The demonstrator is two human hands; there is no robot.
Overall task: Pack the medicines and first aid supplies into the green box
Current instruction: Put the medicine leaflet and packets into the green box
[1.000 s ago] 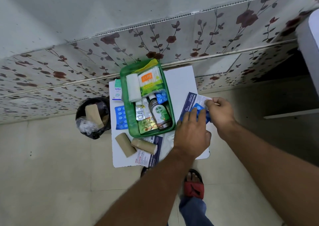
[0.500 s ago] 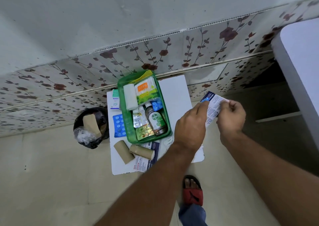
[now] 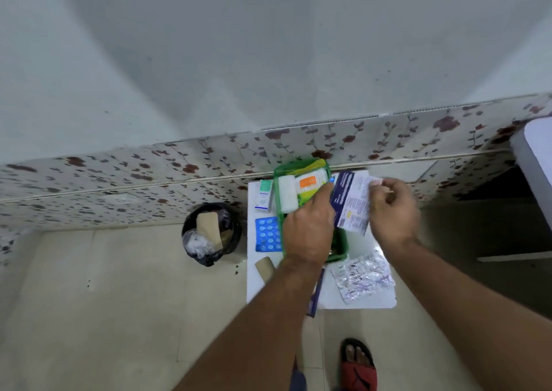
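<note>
The green box point(image 3: 341, 253) stands on a small white table point(image 3: 373, 299) against the wall. It holds a white bandage roll point(image 3: 287, 193) and an orange-labelled pack point(image 3: 309, 185). My left hand point(image 3: 309, 232) hovers over the box and hides most of its contents. Its fingers grip the left edge of a flat blue-and-white medicine carton point(image 3: 351, 204), and a small blue bit shows at the fingertips. My right hand point(image 3: 391, 208) pinches the carton's top right flap. The carton is held up beside the box's right rim.
Left of the box lie a small white-and-green carton point(image 3: 265, 195), a blue blister pack point(image 3: 268, 234) and a cardboard roll point(image 3: 264, 268). Silver blister strips point(image 3: 363, 277) lie at the front right. A black bin point(image 3: 210, 234) stands left of the table, and white furniture point(image 3: 537, 157) is at far right.
Both hands have carried the carton left, from right of the table to the box's right rim. My left hand now covers the box. The camera has tilted up.
</note>
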